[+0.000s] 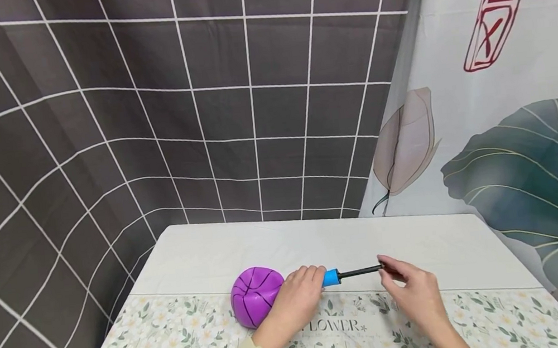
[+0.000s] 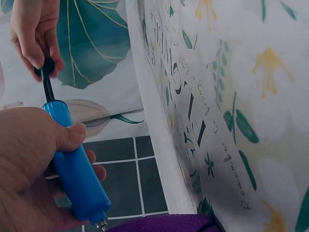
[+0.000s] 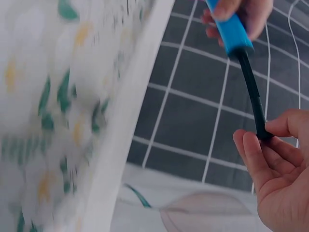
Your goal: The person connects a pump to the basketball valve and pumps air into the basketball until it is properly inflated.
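A blue hand pump (image 1: 331,277) lies across the grip of my left hand (image 1: 297,296), whose fingers and thumb wrap round its barrel. Its black rod (image 1: 359,271) is drawn out to the right. At the rod's far end, my right hand (image 1: 415,290) pinches the small black handle (image 3: 263,135) between thumb and fingers. Left of the left hand sits a purple ball (image 1: 253,300) with black lines, its top dented in. A metal needle (image 2: 101,224) at the pump's tip meets the ball, seen along the bottom edge of the left wrist view; how deep it goes is hidden.
Under the hands is a table with a white cloth (image 1: 206,254) bearing a flower-print band and lettering. Dark curtain with white grid lines (image 1: 222,112) hangs behind and to the left. A white leaf-print curtain (image 1: 452,90) hangs at the right.
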The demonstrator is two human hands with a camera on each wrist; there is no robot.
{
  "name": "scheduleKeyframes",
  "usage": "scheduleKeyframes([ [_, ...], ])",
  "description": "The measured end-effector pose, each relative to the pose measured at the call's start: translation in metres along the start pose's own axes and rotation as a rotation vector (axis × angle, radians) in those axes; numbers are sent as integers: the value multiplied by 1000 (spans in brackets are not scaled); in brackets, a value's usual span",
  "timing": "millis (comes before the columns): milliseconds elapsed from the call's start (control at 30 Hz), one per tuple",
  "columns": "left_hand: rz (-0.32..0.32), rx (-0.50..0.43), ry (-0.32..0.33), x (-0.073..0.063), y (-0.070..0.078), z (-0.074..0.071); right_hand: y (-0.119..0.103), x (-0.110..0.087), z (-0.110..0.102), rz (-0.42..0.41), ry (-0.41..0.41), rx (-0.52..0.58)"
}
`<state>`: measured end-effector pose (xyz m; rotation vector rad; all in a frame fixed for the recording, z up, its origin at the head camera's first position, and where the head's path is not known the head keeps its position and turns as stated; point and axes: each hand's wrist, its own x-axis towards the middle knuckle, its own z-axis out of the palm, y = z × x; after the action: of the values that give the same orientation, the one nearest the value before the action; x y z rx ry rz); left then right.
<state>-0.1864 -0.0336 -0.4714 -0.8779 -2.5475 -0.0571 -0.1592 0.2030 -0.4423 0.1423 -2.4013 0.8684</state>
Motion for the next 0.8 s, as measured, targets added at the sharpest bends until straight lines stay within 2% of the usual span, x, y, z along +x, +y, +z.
scheduleKeyframes([
  [167,-13,-5,-26,2,1,0,10,2,-15,9,51,-25],
  [300,-22,-9,-20,3,1,-1,9,3,-14,16,60,-29],
  [500,-19,7,-3,3,3,-1,-2,-2,2,7,33,-17],
  [800,-6,47,-16,4,7,0,-21,-11,32,-27,-77,25],
])
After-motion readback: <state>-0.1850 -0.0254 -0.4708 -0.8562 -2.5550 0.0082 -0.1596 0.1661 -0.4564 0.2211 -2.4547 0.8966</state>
